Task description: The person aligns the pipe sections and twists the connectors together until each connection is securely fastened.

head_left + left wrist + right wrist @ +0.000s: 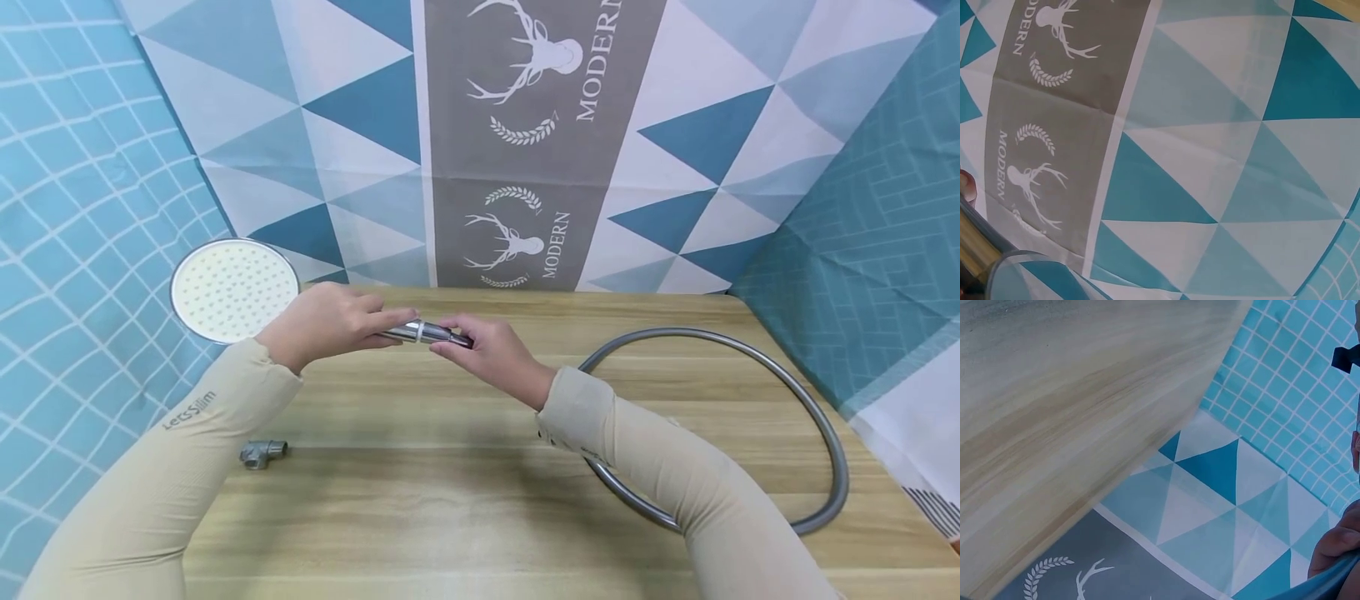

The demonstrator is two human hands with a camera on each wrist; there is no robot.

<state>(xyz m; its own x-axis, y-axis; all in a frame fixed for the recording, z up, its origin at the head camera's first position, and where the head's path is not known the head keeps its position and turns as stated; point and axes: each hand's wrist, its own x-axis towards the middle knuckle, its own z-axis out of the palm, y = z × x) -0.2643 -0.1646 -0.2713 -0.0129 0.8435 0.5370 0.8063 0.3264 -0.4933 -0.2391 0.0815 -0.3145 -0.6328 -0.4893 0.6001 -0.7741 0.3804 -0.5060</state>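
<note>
A round shower head (235, 290) with a chrome rim and a cream nozzle face is at the left in the head view, face up. My left hand (330, 321) grips its chrome handle (411, 332), hiding the part nearest the head. The fingers of my right hand (491, 346) pinch the handle's other end, where a narrower dark tip shows; what that tip is, I cannot tell. Both hands are above the table. In the left wrist view a mirror-like chrome curve (1041, 278) shows at the bottom. Only part of a hand (1335, 544) enters the right wrist view.
On the wood-grain table (450, 492) a grey shower hose (825, 433) lies in a wide loop, partly under the right forearm. A small metal tee fitting (262, 452) lies by the left forearm. Patterned sheets (360, 158) stand behind and at both sides.
</note>
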